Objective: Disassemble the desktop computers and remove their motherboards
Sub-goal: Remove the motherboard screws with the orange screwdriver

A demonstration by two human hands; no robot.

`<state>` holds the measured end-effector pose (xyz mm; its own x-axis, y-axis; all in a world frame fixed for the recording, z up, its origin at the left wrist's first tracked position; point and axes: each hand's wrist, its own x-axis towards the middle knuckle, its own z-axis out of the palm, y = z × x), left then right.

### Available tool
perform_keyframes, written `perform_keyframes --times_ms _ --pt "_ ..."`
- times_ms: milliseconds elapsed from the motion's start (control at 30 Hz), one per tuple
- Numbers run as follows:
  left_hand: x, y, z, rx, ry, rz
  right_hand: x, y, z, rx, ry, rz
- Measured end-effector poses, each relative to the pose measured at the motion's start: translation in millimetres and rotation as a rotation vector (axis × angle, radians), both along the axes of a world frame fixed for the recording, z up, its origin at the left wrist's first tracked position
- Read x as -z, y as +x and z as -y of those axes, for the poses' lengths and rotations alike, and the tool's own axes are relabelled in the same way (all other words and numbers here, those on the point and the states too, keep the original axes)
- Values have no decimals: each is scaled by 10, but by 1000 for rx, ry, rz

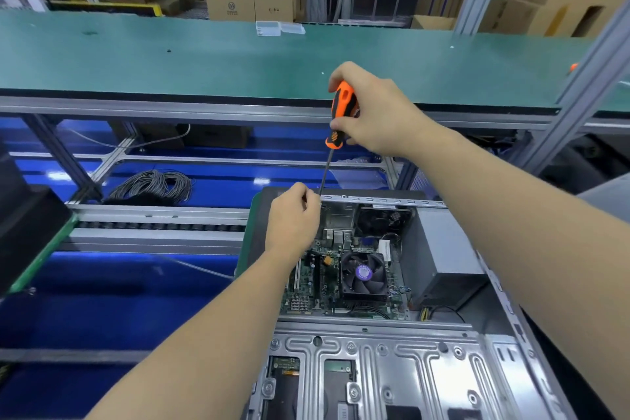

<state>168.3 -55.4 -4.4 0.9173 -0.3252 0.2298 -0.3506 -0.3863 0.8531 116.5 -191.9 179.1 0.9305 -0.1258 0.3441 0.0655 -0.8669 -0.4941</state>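
Far to the left of the gripped tool, a coil of grey cable (155,185) lies on the blue lower level beneath the green belt (170,54). Nearer the grip, the left hand (294,219) sits below and slightly left of the screwdriver handle, its fingers curled in a pinch at the foot of the shaft, right where the tip meets the rear rim of the computer case (443,269); whether it pinches the shaft itself or a small screw there cannot be told. The right hand (376,111) wraps the orange and black handle of the screwdriver (341,112), thumb and fingers closed round it, the tool standing nearly upright and tilted a little, its thin shaft running down and leftward to the left hand. Directly beneath the grip the case lies open, and inside it sits the green motherboard (324,280), with its black cooler fan (364,274) just below and right of the tip. Right of that stands the grey power supply (439,249), against the case's right wall. Nearest the viewer, the stamped metal drive cage (392,368) spans the case.
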Motion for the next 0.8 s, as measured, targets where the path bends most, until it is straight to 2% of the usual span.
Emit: perform_keyframes --times_ms 133,300,367,433,500,667,800 --pt "91 -194 127 -89 -2 -193 -208 -182 167 82 29 86" --pt "72 -177 175 -257 -328 -865 -459 -531 447 188 145 217" --pt "81 -225 213 -264 -334 -899 -509 -667 543 218 204 245" --pt "149 -343 236 -282 -173 -805 -549 -797 621 235 221 255" --pt "225 -468 276 -258 -98 -803 -579 -913 685 244 225 261" --pt "203 -712 488 -131 -396 -1160 -616 -1134 791 253 301 265" --pt "117 -869 609 -115 -605 -1268 -646 -1290 848 237 335 276"
